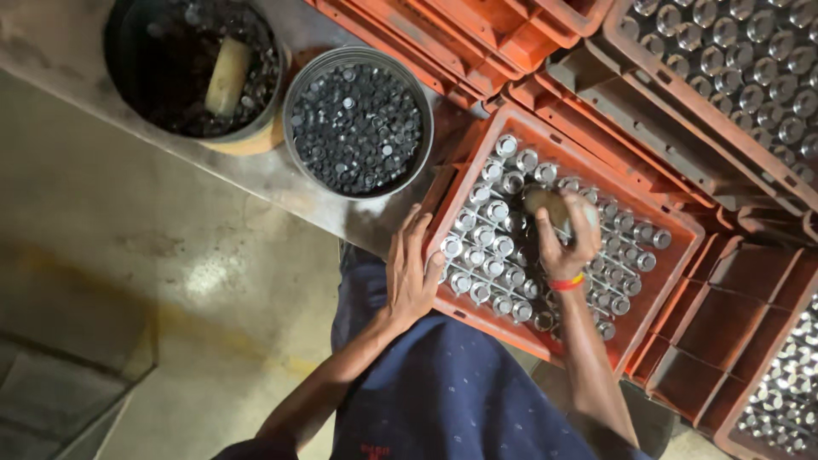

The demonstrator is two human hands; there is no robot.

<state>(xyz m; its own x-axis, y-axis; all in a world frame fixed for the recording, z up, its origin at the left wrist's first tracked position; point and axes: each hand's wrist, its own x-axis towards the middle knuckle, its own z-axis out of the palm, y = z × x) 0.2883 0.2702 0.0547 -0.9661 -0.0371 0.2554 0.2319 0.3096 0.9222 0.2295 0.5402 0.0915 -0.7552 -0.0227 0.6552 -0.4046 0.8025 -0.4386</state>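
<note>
Right fingers (569,223) curled tight around pale wooden block (545,204) above capped bottles (494,255), left hand (411,277) flat on crate rim (443,200)

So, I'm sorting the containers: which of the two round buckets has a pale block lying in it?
The dark bucket at far left; the grey bucket beside it holds only caps.

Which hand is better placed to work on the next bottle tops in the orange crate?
Right, probably. The right hand grips a pale block over the capped bottles, while the left hand rests on the orange crate rim.
</note>
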